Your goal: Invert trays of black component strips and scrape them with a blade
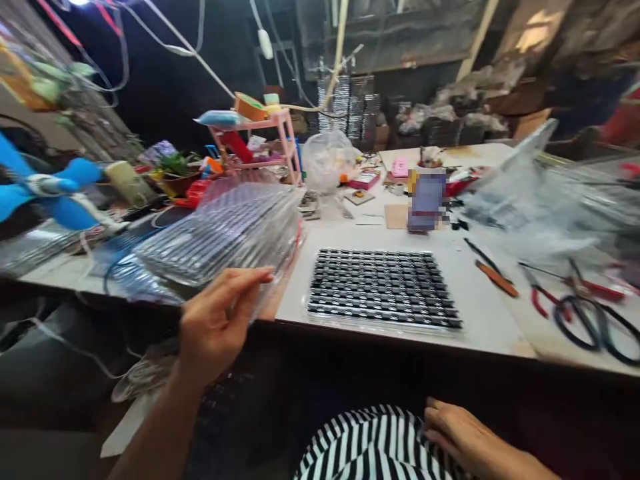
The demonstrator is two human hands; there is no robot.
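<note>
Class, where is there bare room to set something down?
Between the tray of black rods and the orange-handled tool; also a narrow band between that tray and the brown card. Crowded: left, under the wrapped stack, and far right, around the scissors.

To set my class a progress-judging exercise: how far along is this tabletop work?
Apparently done: rows of black, white-marked pieces fill the clear plastic tray. In hand: the left hand seems to pinch the clear plastic bag; the right hand is by striped black-and-white fabric. Apparently left: the ridged, silvery stack inside that bag, contents unclear.
</note>
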